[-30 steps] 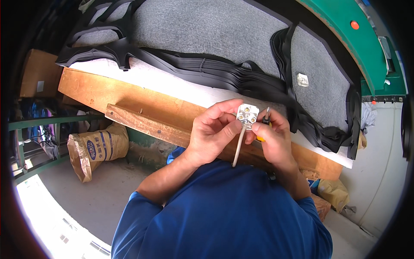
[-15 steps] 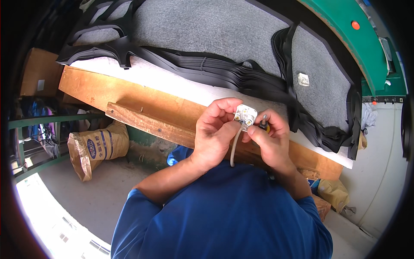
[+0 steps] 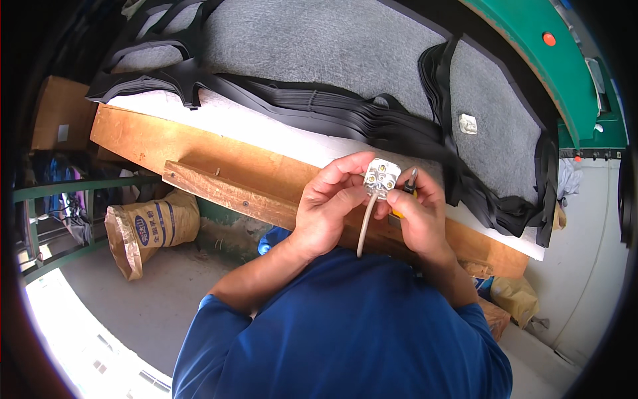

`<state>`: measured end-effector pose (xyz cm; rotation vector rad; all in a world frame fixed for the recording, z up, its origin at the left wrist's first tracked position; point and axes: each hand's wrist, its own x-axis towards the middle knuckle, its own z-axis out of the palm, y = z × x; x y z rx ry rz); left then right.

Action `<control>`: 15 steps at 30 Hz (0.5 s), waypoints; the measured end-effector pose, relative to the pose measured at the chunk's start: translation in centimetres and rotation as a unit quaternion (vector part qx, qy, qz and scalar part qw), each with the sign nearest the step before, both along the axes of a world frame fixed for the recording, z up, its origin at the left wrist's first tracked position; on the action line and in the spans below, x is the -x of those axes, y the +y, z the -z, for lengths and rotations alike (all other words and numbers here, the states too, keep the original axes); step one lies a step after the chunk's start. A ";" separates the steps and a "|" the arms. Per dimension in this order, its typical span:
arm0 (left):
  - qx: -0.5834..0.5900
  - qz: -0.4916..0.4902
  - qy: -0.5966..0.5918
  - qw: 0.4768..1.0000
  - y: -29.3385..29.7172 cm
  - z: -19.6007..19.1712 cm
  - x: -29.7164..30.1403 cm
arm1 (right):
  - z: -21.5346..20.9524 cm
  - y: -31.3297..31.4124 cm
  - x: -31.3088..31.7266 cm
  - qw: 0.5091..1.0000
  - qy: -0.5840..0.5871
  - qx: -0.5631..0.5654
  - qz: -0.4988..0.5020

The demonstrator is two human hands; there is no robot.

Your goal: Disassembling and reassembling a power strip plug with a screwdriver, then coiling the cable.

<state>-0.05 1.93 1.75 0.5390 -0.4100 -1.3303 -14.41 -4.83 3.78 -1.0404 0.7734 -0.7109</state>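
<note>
My left hand (image 3: 332, 209) pinches an opened white electrical plug (image 3: 381, 174) between thumb and fingers, its brass screw terminals facing up. A pale grey cable (image 3: 365, 229) comes out of the plug's lower end and hangs toward my shirt. My right hand (image 3: 423, 214) has its thumb at the plug's lower right corner. Tucked in the fingers of that hand is a screwdriver (image 3: 412, 184) with a black and yellow handle, its tip pointing up and away from the plug; the rest is hidden.
A small white plastic piece (image 3: 468, 124) lies on the grey felt sheet (image 3: 319, 46), beside stacked black strips (image 3: 312, 100). Below runs a wooden table edge (image 3: 199, 143) with a raised batten (image 3: 229, 193). A green machine (image 3: 531, 40) stands far right, a paper sack (image 3: 156, 226) left.
The plug has tipped to show its terminals more fully and moved slightly right. The screwdriver shows more of its length. My right thumb has shifted slightly.
</note>
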 end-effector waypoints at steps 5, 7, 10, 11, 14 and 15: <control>0.006 -0.013 -0.051 0.999 -0.2 0.3 0.1 | 0.0 0.0 -0.1 1.000 0.000 -0.006 -0.002; 0.011 -0.023 -0.064 0.998 -0.3 0.6 0.1 | 0.0 0.0 -0.2 1.000 0.002 -0.006 -0.002; 0.016 -0.031 -0.072 0.997 -0.5 0.8 0.1 | 0.2 -0.1 -0.2 1.000 0.003 -0.002 -0.003; 0.017 -0.028 -0.068 0.997 -0.5 0.7 0.1 | 0.3 -0.1 -0.2 1.000 0.003 0.003 -0.004; 0.009 -0.017 -0.068 0.997 -0.8 0.5 0.1 | 0.4 -0.4 -0.1 1.000 0.002 0.001 -0.003; 0.014 -0.015 -0.070 0.997 -1.0 0.5 0.1 | 0.6 -0.6 0.1 1.000 0.001 0.005 -0.001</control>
